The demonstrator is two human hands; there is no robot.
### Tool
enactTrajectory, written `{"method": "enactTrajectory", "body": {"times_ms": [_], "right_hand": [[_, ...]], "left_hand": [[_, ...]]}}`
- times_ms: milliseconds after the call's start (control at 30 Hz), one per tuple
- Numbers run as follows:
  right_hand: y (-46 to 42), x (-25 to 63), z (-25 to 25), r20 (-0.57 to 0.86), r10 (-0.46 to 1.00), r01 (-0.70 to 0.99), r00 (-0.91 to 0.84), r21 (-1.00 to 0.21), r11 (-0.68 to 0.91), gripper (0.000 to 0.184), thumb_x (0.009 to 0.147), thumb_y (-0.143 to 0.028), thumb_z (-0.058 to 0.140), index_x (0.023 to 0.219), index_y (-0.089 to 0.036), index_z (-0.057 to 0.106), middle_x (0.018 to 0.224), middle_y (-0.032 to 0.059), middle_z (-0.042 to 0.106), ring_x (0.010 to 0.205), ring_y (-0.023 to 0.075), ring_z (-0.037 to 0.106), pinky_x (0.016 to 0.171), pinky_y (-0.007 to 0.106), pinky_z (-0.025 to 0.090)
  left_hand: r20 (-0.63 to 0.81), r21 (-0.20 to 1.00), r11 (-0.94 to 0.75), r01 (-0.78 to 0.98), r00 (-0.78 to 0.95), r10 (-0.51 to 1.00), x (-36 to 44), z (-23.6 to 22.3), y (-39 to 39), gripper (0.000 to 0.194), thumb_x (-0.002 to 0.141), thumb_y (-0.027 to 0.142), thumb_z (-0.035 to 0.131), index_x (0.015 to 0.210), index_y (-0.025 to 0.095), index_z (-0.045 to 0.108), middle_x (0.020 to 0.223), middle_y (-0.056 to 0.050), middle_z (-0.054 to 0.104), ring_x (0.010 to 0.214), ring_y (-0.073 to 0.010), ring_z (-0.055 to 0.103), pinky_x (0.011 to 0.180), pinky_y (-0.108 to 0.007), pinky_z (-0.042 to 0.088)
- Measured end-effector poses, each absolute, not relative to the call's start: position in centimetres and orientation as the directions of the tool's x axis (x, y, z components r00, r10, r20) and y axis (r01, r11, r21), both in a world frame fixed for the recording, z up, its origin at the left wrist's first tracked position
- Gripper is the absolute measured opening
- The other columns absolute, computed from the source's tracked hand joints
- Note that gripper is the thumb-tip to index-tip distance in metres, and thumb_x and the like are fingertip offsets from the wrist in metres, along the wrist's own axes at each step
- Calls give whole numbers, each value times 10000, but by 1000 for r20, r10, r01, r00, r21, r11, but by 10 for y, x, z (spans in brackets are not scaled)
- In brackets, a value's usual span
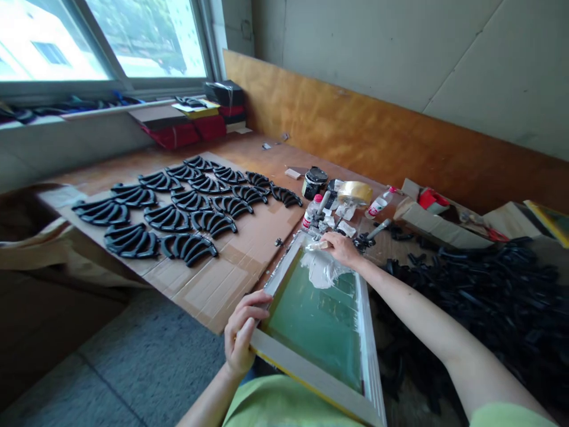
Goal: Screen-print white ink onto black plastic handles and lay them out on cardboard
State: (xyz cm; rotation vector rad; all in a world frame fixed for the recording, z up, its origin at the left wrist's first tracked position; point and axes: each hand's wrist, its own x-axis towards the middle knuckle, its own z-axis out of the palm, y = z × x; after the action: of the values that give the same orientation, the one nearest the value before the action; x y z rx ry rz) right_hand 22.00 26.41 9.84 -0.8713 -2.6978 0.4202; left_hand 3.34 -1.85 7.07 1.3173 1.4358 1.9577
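A printing screen [311,369] with a pale frame and green mesh lies tilted at the table's near edge. My left hand [240,335] is closed on the frame's near-left corner. My right hand [341,248] rests at the far end of the mesh, fingers closed on a small pale tool I cannot make out, above a smear of white ink [322,270].
Rows of black curved plastic parts [186,204] lie on cardboard [213,284] to the left. A heap of loose black parts [480,284] fills the right side. Behind the screen stand a black jar [314,181], a tape roll [354,192] and small bottles [379,204].
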Motion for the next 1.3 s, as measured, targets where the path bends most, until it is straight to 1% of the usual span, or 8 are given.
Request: {"method": "enactTrajectory", "body": {"times_ms": [133,267,433,633,833,1133,1200,1300], "right_hand": [[268,208,89,163,604,501,-780,-414,760,126,860,-180,559,937,-217,652,1000,22,677,917,168,613,781,244,415],[270,205,87,137,628,567,-766,-318,760,160,898,-184,504,954,-224,649,1007,19,674,892,167,626,740,231,407],[261,206,91,79,650,627,-756,-201,753,175,936,-258,461,986,-212,622,997,45,662,853,178,624,699,237,385],[259,228,91,58,692,671,-719,-199,714,126,914,-244,486,924,-200,604,950,52,652,859,189,619,714,244,382],[254,246,91,30,715,700,-698,-177,691,114,899,-216,487,909,-201,599,944,48,647,848,186,611,711,247,377],[240,254,110,-28,717,713,-697,-132,688,19,838,-212,571,844,-207,588,882,25,643,811,173,601,657,237,353],[238,253,111,-20,717,715,-697,-104,692,45,860,-239,552,863,-217,592,906,21,648,815,173,606,646,238,349],[234,249,107,8,742,741,-671,-13,671,125,917,-271,475,921,-226,592,958,34,652,831,180,618,637,246,351]], "left_hand": [[454,891,-391,231,-486,747,31,69,-19,331,901,315,410,776,200,694,1023,-86,689,1014,-259,615,891,-425,502],[444,896,-377,234,-476,759,30,68,-19,323,888,309,418,775,195,698,1028,-84,689,1037,-268,604,925,-435,483],[453,892,-385,239,-462,762,29,66,-19,324,885,310,407,788,198,695,1021,-80,687,1041,-268,590,980,-464,441],[435,900,-367,234,-467,770,29,64,-20,324,888,317,408,788,202,694,1033,-83,684,1050,-273,583,999,-493,423],[411,912,-347,219,-505,759,32,61,-19,340,888,356,408,759,218,690,1000,-84,686,1023,-270,590,960,-511,449],[408,913,-342,222,-481,776,31,57,-24,345,899,335,417,746,202,696,1058,-101,675,1024,-271,600,922,-466,483],[414,910,-351,219,-474,777,30,56,-24,337,899,321,415,754,205,697,1070,-95,670,1030,-267,596,933,-468,476],[435,900,-377,218,-456,777,29,54,-23,324,895,299,414,768,213,698,1071,-87,668,1027,-266,596,949,-480,464]]}}
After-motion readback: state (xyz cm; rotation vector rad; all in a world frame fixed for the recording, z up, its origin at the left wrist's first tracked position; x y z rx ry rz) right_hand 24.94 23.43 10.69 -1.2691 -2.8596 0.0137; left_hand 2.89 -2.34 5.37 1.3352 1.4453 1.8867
